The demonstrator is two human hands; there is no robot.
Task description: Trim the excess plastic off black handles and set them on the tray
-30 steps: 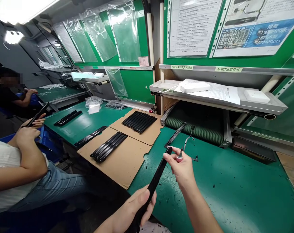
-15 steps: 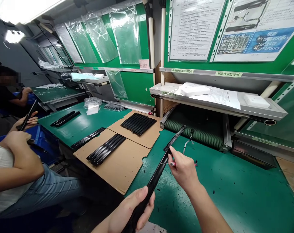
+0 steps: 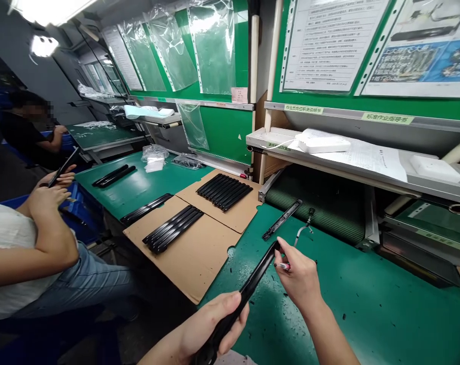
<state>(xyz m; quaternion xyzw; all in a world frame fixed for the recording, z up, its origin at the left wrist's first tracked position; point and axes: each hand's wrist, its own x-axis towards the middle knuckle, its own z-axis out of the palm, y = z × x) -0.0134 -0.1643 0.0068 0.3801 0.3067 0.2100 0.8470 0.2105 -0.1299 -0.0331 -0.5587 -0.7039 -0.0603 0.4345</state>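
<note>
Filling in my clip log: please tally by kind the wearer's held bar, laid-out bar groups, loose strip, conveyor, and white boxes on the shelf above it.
Black bar in left hand: 1
Laid-out bar groups, far pair included: 4
Loose strip: 1
Conveyor: 1
White boxes on shelf: 2
Total: 9

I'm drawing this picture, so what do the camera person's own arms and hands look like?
The left hand and right hand are bare, with no gloves, rings or watch that I can see. The forearms narrow towards the wrists. No sleeves show, and I can't see any markings.
</note>
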